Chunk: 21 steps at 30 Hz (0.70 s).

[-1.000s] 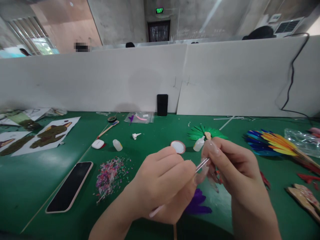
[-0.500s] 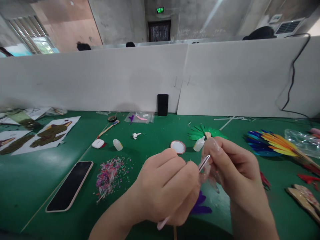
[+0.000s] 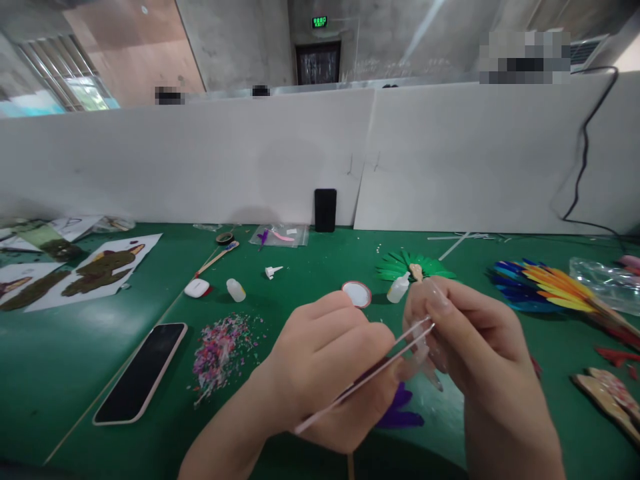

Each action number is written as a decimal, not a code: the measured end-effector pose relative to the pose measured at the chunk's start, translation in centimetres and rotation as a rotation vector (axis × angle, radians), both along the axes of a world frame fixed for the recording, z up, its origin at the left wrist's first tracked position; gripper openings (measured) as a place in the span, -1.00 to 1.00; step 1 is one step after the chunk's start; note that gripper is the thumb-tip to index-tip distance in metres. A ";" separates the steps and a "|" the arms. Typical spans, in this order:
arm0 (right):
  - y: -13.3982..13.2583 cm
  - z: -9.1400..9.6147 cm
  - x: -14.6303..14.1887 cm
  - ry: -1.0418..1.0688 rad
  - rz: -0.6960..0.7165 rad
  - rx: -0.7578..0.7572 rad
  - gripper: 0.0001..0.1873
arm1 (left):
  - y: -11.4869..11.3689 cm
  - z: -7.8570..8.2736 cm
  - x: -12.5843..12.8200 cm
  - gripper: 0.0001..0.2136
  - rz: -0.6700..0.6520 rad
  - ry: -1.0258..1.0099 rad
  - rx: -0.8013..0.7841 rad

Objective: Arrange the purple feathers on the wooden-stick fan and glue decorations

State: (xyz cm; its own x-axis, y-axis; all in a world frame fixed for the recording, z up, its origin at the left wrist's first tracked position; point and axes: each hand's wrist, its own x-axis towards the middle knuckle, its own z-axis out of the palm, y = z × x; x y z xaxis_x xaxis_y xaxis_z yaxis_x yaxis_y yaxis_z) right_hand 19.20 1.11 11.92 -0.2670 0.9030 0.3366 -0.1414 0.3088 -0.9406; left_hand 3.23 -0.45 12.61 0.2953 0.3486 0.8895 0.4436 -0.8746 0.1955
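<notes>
My left hand point(image 3: 335, 367) is closed around a pair of pinkish tweezers point(image 3: 350, 390), whose two arms show slightly apart. Their tips reach the thumb and fingertips of my right hand point(image 3: 475, 353). Those right fingers are pinched together; what is between them, if anything, is too small to make out. Below the hands lies a purple feather-like piece point(image 3: 403, 413), partly covered. A thin wooden stick point(image 3: 351, 465) sticks out under my left hand. Just behind the fingers are a small white bottle point(image 3: 399, 289) and a green fan-shaped feather piece point(image 3: 393, 267) with a pale middle.
On the green table point(image 3: 280, 320) lie colourful flakes point(image 3: 220, 353), a phone point(image 3: 143, 373), another small bottle point(image 3: 235, 290), and a round white lid point(image 3: 357, 294). Blue and yellow feather pieces point(image 3: 560, 287) and wooden pieces point(image 3: 607, 400) are at right. A white partition point(image 3: 200, 160) stands behind.
The tweezers have turned in my left hand, so both arms now show spread. Their tips have moved up and right to the right thumb. My right hand stays pinched.
</notes>
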 end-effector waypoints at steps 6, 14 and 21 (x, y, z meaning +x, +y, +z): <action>0.0 0.1 0.1 -0.034 -0.014 0.050 -0.62 | 0.0 -0.1 -0.1 -0.88 0.003 0.008 -0.038; 0.5 -0.1 0.6 -0.081 -0.040 0.115 -0.66 | 0.3 0.1 -0.4 -0.88 -0.057 0.049 -0.052; 0.5 0.2 0.7 -0.103 -0.015 0.145 -0.69 | 0.1 0.5 -0.8 -0.89 -0.093 0.092 -0.105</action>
